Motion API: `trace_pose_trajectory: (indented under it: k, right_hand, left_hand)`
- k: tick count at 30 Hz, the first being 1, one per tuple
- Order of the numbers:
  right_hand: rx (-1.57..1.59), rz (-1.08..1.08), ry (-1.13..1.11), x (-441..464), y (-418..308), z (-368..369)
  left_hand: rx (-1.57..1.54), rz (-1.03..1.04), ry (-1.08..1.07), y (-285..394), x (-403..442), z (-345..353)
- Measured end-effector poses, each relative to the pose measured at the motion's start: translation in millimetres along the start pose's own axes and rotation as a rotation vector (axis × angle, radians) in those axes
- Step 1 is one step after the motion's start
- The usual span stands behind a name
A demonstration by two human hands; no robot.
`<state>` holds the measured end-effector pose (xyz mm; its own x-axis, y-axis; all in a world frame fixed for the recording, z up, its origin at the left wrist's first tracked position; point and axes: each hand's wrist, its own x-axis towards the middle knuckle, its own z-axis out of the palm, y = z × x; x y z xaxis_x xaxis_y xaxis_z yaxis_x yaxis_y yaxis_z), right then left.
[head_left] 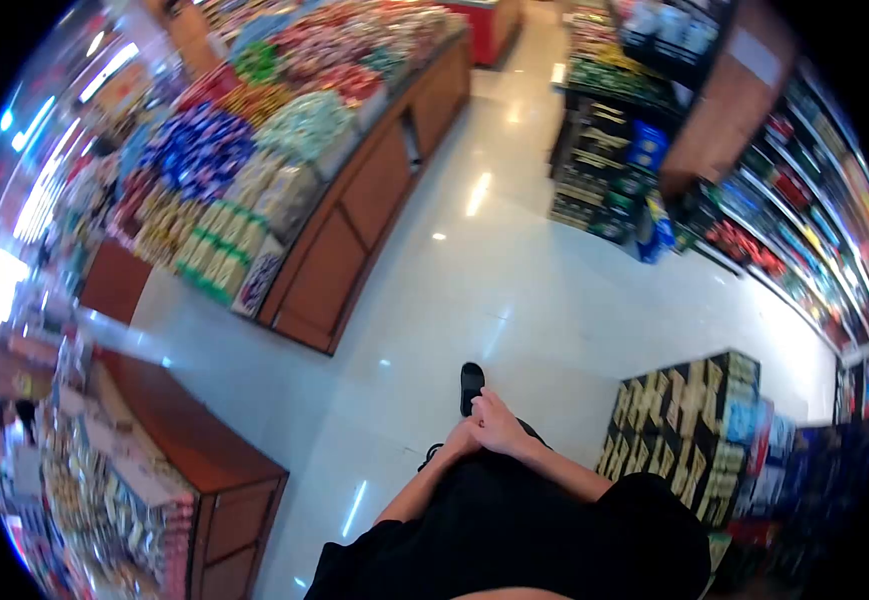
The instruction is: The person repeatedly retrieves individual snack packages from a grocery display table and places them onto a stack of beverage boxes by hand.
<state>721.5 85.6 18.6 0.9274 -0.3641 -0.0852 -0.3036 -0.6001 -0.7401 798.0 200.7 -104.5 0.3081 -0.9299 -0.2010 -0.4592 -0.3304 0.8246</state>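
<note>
Both my hands meet in front of my dark clothing, low in the middle of the head view. My left hand and my right hand touch each other, fingers drawn together. Whether anything small lies between them is too hard to make out. Just beyond them a black shoe shows on the pale glossy floor.
A wooden display counter heaped with colourful packets stands at the upper left, another counter at the lower left. Stacked dark boxes are at the right, more boxes at the upper right beside a brown pillar and shelves.
</note>
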Motion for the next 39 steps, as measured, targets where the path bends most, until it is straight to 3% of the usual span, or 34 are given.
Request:
trace_pose_trajectory:
  k: [2, 6, 8, 11, 16, 18, 21, 24, 29, 35, 37, 39]
  right_hand:
    - [-0.013, -0.122, 0.01, 37.2, -2.9, 19.5]
    - [0.066, -0.111, -0.275, 122.4, -45.1, 24.7]
    - [0.178, -0.023, -0.433, 169.5, -62.4, 28.9]
    - [0.178, -0.143, -0.484, 233.7, -83.6, 31.2]
    - [0.223, -0.155, -0.633, 335.3, -120.2, 34.5]
    - [0.13, -0.205, -0.694, 369.7, -146.1, 28.2]
    - [0.062, -0.251, -0.788, 418.8, -173.0, 34.9]
    - [0.036, -0.26, -0.843, 456.2, -211.6, 36.1]
    - [0.07, -0.245, -0.775, 512.0, -238.8, 97.9]
    - [0.097, -0.212, -0.633, 588.7, -293.5, 183.3]
    - [0.151, -0.159, -0.595, 611.8, -307.8, 210.2]
    - [0.077, -0.237, -0.396, 628.5, -318.0, 238.8]
  left_hand:
    - [-0.169, -0.126, 0.136, 22.9, -3.3, -55.6]
    - [-0.368, -0.247, 0.384, -1.4, 6.6, -123.9]
    - [-0.341, -0.266, 0.453, -17.3, 15.5, -160.2]
    - [-0.368, -0.332, 0.55, -30.3, 31.6, -214.7]
    - [-0.366, -0.334, 0.72, -45.3, 59.9, -301.9]
    - [-0.343, -0.448, 0.754, -51.5, 65.7, -332.5]
    - [-0.359, -0.458, 0.907, -80.3, 68.7, -364.7]
    - [-0.548, -0.494, 1.06, -108.6, 67.6, -405.4]
    - [-0.429, -0.547, 1.356, -190.5, 53.0, -476.3]
    - [-0.398, -0.83, 1.636, -267.6, 25.8, -580.9]
    - [-0.328, -0.887, 1.625, -286.6, 21.8, -604.9]
    - [-0.285, -0.929, 1.598, -300.7, 17.7, -624.2]
